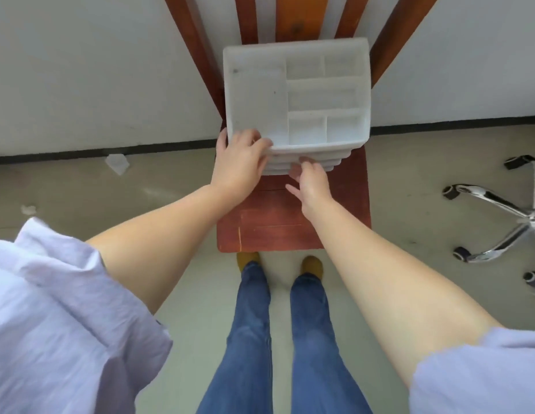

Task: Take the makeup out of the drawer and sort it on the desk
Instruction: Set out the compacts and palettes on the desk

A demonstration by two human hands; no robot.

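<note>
A: Two bare hands reach down toward a white plastic organiser point(296, 97) that stands on the back half of a red wooden chair point(290, 231) seat, close against the chair's slatted back. Its top is an open tray of several compartments, and every one looks bare. Below the top, along the organiser's front edge, the fronts of stacked drawers point(302, 164) show as stepped white ridges.

B: Where is the makeup?

A: None is in view. By my reading it sits inside the closed drawers, if it is there at all. No desk is in view either.

B: What are the hands doing?

A: The left hand point(240, 162) rests over the organiser's front left corner, fingers lying close together across the rim and the thumb down the left side, as if steadying it. The right hand point(311, 182) is at the middle of the drawer fronts, fingertips touching or just under a ridge; whether they pinch it I cannot tell, because the hand hides them.

B: Which step is this?

A: It seems to be the very start, opening a drawer. The next move likely calls for a straight pull toward the chair's front edge while the left hand keeps the light organiser from sliding.

B: Anything smaller around?

A: A chrome base of an office chair point(499, 222) stands on the floor to the right, and a crumpled scrap of paper point(117, 163) lies by the wall, left.
</note>
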